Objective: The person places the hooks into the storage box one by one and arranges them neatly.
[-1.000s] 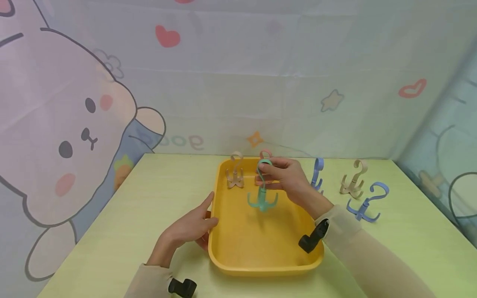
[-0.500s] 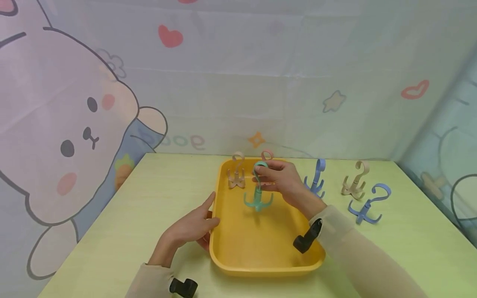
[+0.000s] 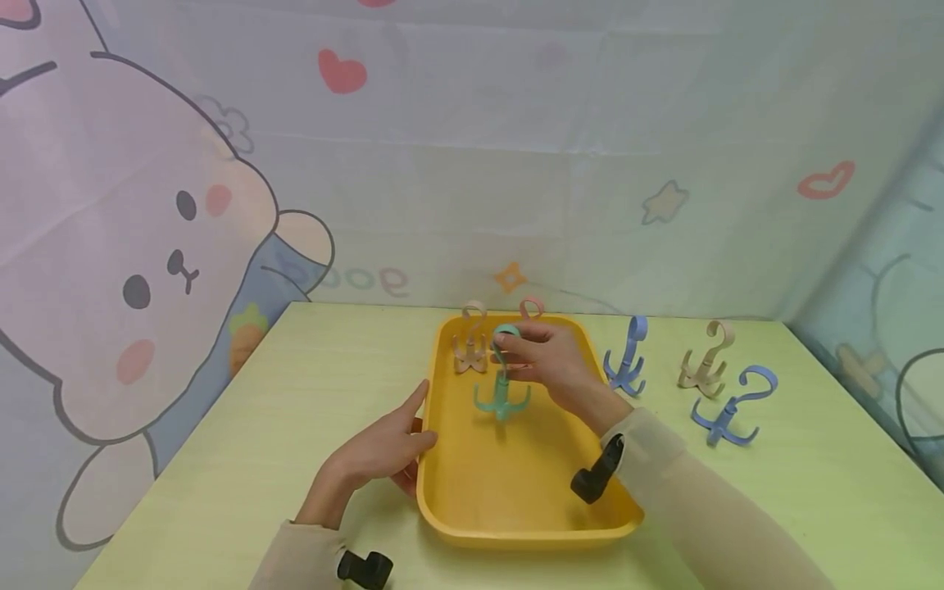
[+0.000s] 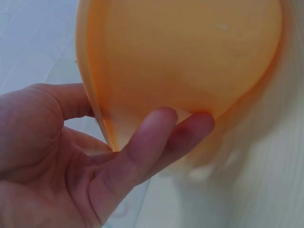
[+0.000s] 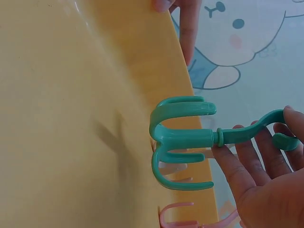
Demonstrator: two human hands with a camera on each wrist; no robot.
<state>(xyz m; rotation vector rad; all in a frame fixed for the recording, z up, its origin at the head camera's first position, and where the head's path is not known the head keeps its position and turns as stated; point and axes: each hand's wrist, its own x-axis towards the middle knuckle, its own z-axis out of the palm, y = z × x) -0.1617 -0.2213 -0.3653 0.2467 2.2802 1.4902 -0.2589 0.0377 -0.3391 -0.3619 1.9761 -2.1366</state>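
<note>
My right hand (image 3: 549, 360) pinches the curved top of a green multi-prong hook (image 3: 501, 397), which hangs upright over a yellow tray (image 3: 531, 492). In the right wrist view the green hook (image 5: 185, 137) shows its prongs, with the fingertips at its curled end. At the tray's left side, my left hand (image 3: 383, 447) grips the rim. Seen from the left wrist, its thumb is over the rim and its fingers lie against the outer wall (image 4: 180, 57). A beige hook (image 3: 469, 352) and a pink hook (image 3: 531, 309) stand at the tray's far end, the pink one mostly hidden.
Right of the tray on the pale green table (image 3: 332, 360) stand a blue hook (image 3: 627, 360), a beige hook (image 3: 704, 365) and another blue hook (image 3: 726, 418). A patterned cloth (image 3: 479, 164) hangs behind the table.
My right hand has moved left with the green hook, further over the tray. More of the blue hook beside the tray shows now. The left hand keeps its place on the rim.
</note>
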